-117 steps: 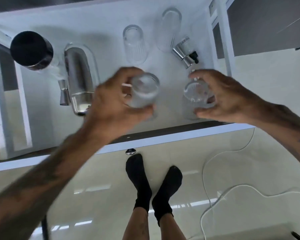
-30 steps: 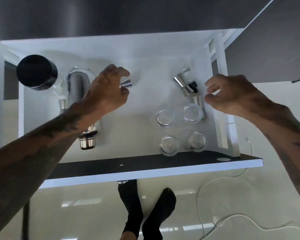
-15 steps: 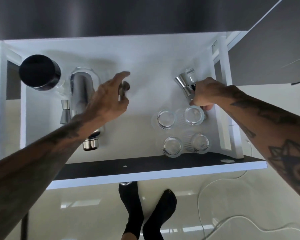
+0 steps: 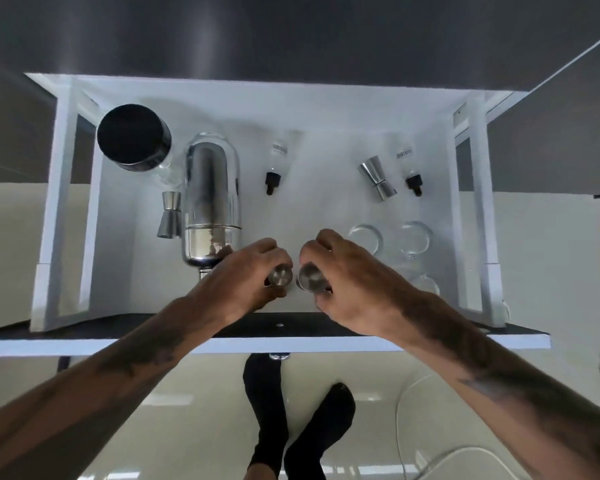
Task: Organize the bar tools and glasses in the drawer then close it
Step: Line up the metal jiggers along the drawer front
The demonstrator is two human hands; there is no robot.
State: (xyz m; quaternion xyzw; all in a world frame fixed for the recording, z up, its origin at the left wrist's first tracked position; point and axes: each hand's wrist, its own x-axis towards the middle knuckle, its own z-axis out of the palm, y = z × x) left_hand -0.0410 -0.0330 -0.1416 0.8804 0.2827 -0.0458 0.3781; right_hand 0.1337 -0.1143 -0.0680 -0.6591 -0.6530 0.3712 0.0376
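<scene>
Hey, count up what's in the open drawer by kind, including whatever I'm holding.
Clear glasses: 3 visible
Jiggers: 2
Black-tipped small bottles: 2
Shaker: 1
Black-lidded jar: 1
Small metal pieces: 2, one in left hand, one in right hand
Total: 11

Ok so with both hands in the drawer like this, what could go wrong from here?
1. The left hand and right hand each grip a small metal piece close together; they could knock.
2. The right forearm hangs over the near glasses and could tip one.
3. The shaker lies on its side, so it may roll when the drawer closes.
</scene>
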